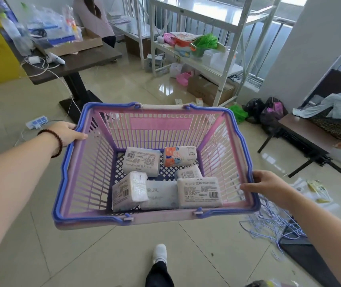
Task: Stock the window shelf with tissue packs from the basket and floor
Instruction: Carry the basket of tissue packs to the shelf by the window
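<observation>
I carry a pink and blue plastic basket (95, 208) above the tiled floor. My left hand (68, 132) grips its left rim and my right hand (265, 186) grips its right rim. Several white tissue packs lie on the basket's bottom, among them one with a barcode (199, 192), one standing on its side (129, 190) and an orange patterned pack (180, 156). The white metal window shelf (213, 65) stands ahead by the railing, with bags and boxes on its lower level. Small tissue packs (178, 101) lie on the floor near its foot.
A dark table (76, 61) with bags and cables stands at the left, and a person stands behind it. A cardboard box (208, 90) sits under the shelf. Black bags (266, 113), a low bench (302, 131) and a heap of blue wire hangers (273, 224) are at the right.
</observation>
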